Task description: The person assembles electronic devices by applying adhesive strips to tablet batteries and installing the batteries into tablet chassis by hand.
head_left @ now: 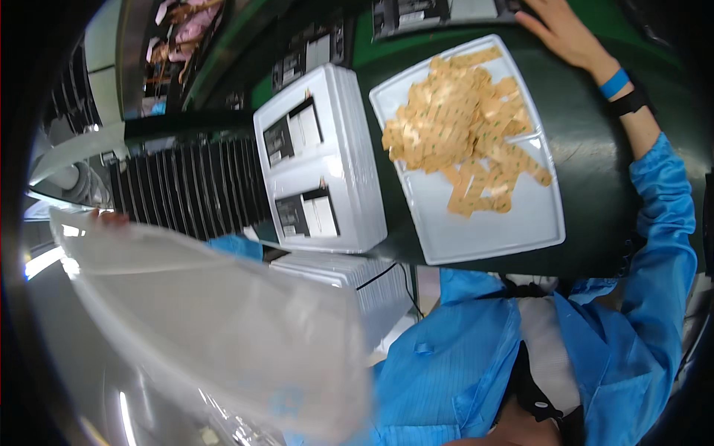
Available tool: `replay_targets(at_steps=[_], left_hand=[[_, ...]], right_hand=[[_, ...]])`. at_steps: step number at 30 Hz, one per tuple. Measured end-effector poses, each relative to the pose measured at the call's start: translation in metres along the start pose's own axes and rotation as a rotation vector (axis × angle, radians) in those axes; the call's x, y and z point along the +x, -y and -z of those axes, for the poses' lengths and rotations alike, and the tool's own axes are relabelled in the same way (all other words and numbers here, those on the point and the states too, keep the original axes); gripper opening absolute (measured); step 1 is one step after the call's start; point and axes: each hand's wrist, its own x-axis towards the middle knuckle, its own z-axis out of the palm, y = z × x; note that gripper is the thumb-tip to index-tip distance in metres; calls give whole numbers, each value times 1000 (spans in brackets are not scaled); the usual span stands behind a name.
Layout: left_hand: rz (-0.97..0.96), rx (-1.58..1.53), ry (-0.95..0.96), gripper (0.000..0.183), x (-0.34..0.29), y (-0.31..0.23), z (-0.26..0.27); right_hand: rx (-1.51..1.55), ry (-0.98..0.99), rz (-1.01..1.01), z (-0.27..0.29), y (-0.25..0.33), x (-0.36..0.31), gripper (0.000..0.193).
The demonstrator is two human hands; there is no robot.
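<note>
At the far left, my left hand grips the edge of a translucent white plastic tray. The tray is tilted and smeared by motion, and it hides most of the hand and forearm. My right hand is stretched out at the top right, its thumb apart from the fingers and the fingertips partly cut off by the frame. It lies beside a tray with dark parts at the top edge; whether it touches that tray I cannot tell. A blue band and a black strap circle the right wrist.
A white tray holds a heap of tan paper strips with green marks. To its left, stacked white trays carry two black-and-white flat parts. More white trays stand lower. Black trays line the left.
</note>
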Motion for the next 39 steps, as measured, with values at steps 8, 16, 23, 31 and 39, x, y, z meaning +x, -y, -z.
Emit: replay_targets(at_steps=[8,16,23,31,39], left_hand=[[152,465,164,41,-110,185,199],[737,361,418,43,-315,406,106],[715,228,309,46,-331,421,78],[483,359,408,40,-277,403,41],[468,257,394,44,-317,423,63]], right_hand=[[-32,34,35,6,6,6,45],[-35,45,2,-6,5,-5,43],[-45,51,-28,-8,-4,-4,43],[-24,22,-41,-10,-3,-6,43],[-27,11,14,-13,-11,-4,43]])
